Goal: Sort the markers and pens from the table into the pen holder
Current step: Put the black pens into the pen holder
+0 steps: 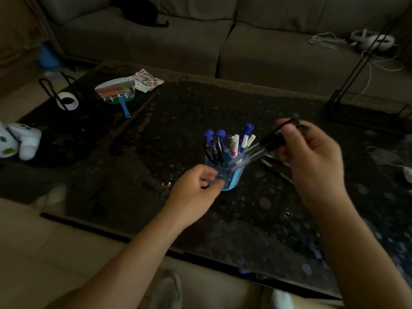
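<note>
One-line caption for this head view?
Right hand lowers dark pens toward the blue pen holder; left hand steadies its base.

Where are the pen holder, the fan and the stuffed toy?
Pen holder [231, 177], head view, on its blue front wall.
Fan [116, 90], head view, on its blade.
Stuffed toy [22, 141], head view, on its white body.

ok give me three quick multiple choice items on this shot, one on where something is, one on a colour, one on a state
1. Where do the loose pens lie?
A. right of the pen holder
B. on the sofa
C. beside the plush toy

2. What colour is the pen holder?
A. red
B. blue
C. yellow

3. What is the right hand doing?
A. resting flat
B. gripping dark pens
C. hanging empty

Answers:
1 A, they rest on the table just right of it.
2 B, its wall is blue.
3 B, the fingers close on a blurred bundle of dark pens.
</note>
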